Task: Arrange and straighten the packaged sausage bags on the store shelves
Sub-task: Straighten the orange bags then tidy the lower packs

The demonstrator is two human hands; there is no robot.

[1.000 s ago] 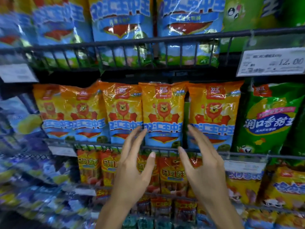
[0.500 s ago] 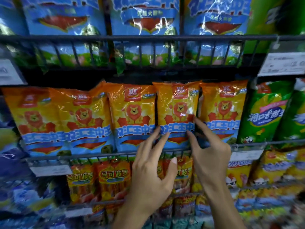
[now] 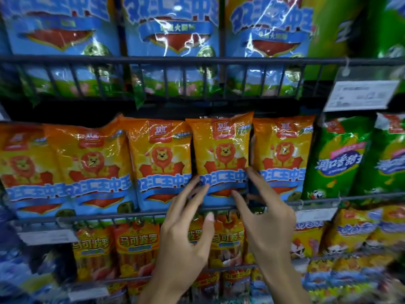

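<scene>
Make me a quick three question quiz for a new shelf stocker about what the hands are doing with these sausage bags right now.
1. True or false: both hands touch the same orange lion bag.
2. Which colour are the bags on the shelf above it? A) blue B) red C) black
3. Fill in: straight to the right of the orange row stand ____ bags.

Key
1. True: left hand and right hand have their fingers at its lower edges.
2. A, the blue bags.
3. Green, the green bags.

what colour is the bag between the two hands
Orange bag with a lion and blue band, head view.
</scene>
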